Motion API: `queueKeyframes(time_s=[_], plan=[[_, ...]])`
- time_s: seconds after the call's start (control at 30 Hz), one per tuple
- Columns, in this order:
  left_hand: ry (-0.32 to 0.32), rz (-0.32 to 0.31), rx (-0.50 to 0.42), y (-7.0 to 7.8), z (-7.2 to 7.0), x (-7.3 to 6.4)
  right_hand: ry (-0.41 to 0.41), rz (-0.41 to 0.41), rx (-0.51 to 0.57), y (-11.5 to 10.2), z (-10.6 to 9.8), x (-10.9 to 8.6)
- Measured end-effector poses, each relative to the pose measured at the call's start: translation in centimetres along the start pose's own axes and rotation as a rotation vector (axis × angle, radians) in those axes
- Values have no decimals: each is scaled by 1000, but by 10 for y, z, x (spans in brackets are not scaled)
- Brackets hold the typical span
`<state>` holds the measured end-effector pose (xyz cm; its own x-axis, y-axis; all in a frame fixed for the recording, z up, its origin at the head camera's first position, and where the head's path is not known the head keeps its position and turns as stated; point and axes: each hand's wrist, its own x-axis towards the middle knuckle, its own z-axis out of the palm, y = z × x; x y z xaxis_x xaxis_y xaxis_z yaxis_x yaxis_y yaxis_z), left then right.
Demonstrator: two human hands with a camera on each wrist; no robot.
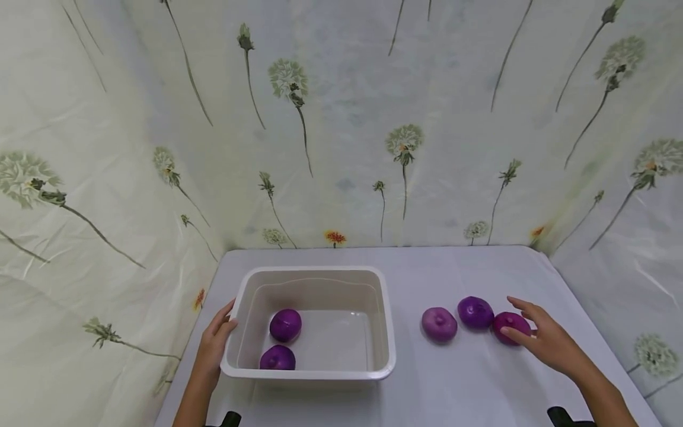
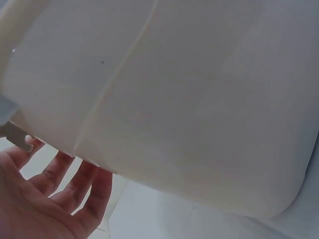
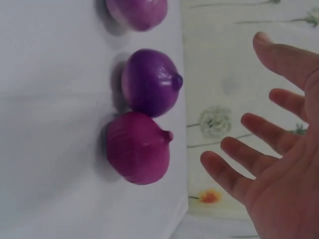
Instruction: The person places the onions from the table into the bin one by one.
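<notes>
My left hand (image 1: 214,343) grips the left rim of a white plastic tub (image 1: 315,375); in the left wrist view its fingers (image 2: 84,186) curl up against the tub's edge. Inside the tub, toward the left, lie two purple onions, one farther back (image 1: 285,325) and one nearer the front wall (image 1: 277,358). Over on the right, my right hand (image 1: 549,344) hovers with spread fingers above a magenta onion (image 1: 511,328). The right wrist view shows a gap between that hand (image 3: 279,169) and the magenta onion (image 3: 138,149). A dark purple onion (image 1: 475,312) sits beside it.
A paler purple onion (image 1: 439,325) lies between the tub and the other loose onions. White cloth (image 1: 416,385) covers the table. Flower-printed sheeting (image 1: 341,118) stands behind and along both sides.
</notes>
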<state>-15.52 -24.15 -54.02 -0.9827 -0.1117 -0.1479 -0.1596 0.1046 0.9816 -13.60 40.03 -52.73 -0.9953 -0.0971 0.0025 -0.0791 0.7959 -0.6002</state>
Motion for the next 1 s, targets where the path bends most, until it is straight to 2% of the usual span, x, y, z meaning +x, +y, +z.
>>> queueKeyframes(time_s=[0.2,0.47,0.53,0.6,0.8,1.0], plan=[[-2,6,6,-2,-2,0,4,30,-32,23,7,-1],[-2,1,2,-3,-4,1,85,-12,-40,56,26,-4],[-2,1,0,-3,-4,1,83,-1,-26,61,30,-3],[-1,1,-1,-2,-4,2,81,11,-10,65,33,-3],[3,8,-9,-1,-2,2,29,118,-11,72,42,1],[3,15,-22,-2,-2,3,72,121,-34,71,44,3]])
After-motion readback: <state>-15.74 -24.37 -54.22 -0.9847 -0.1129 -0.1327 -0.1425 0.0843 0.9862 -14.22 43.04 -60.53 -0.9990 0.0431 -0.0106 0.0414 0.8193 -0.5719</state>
